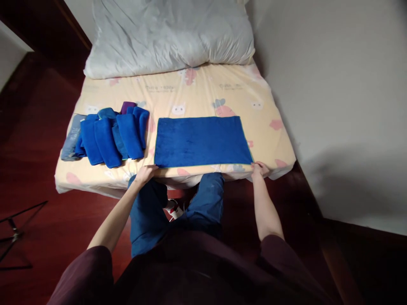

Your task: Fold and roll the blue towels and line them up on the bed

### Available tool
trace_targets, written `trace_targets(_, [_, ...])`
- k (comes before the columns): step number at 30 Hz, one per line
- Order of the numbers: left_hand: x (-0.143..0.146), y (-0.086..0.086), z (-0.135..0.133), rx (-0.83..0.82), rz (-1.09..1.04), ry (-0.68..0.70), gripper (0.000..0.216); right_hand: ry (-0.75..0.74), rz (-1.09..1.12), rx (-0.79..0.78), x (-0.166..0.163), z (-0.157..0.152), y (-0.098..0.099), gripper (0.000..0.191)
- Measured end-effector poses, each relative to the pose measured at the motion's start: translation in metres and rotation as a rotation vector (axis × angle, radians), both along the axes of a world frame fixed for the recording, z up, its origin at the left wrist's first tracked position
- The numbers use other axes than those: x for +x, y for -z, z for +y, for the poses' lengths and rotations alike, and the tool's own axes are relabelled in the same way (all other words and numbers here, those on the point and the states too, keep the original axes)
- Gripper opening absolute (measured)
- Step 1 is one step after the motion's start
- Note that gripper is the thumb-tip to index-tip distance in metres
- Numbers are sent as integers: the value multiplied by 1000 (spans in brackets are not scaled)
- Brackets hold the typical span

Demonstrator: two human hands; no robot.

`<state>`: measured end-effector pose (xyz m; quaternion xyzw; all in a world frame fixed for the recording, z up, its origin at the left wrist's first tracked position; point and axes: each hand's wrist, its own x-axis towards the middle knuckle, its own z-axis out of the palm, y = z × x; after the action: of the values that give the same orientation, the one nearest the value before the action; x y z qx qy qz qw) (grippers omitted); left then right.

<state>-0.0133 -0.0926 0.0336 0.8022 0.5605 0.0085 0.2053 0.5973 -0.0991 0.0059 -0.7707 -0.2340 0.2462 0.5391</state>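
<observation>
Blue towel spread flat

The blue towel point(202, 142) lay unfolded, its near edge along the near side of the bed.

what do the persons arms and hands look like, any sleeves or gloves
Both hands are bare: no gloves, and no rings or watch that I can make out on the left hand or right hand. Forearms are uncovered; short dark maroon sleeves end near the elbows.

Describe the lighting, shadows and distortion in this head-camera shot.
Head view: even, soft indoor light, no glare; the flat blue terry towel and both hands, left and right, are sharp. A broad soft shadow falls on the white wall. Wide-angle lens bows the cartoon-print mattress edges; the floor corners darken.
</observation>
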Motion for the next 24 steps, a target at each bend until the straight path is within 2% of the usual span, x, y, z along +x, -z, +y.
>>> trace_targets(3, [11, -4, -6, -23, 172, 66, 35, 161, -140, -96, -5, 0, -2, 17])
trace_targets(5, [25, -12, -3, -5, 218, 68, 34, 174, -276, -130, -14, 5, -7, 19])
trace_targets(7, [45, -21, 9, 80, 170, 76, 41, 59, -499, -139, -33, 16, -17, 34])
trace_targets(9, [71, -28, 26, 214, 66, 65, 49, -169, -734, -121, -66, 31, -30, 43])
trace_targets(11, [102, -28, 46, 314, -36, 16, 56, -373, -858, -95, -110, 49, -42, 47])
trace_targets(14, [143, -11, 67, 333, -111, -57, 62, -676, -958, -59, -182, 73, -47, 51])
trace_targets(17, [165, 22, 69, 284, -138, -125, 64, -944, -994, -44, -237, 84, -29, 55])
trace_targets(20, [167, 49, 60, 278, -157, -177, 64, -1084, -964, -113, -260, 81, -1, 55])
trace_targets(24, [164, 58, 53, 298, -193, -179, 65, -1089, -971, -127, -261, 75, 16, 56])
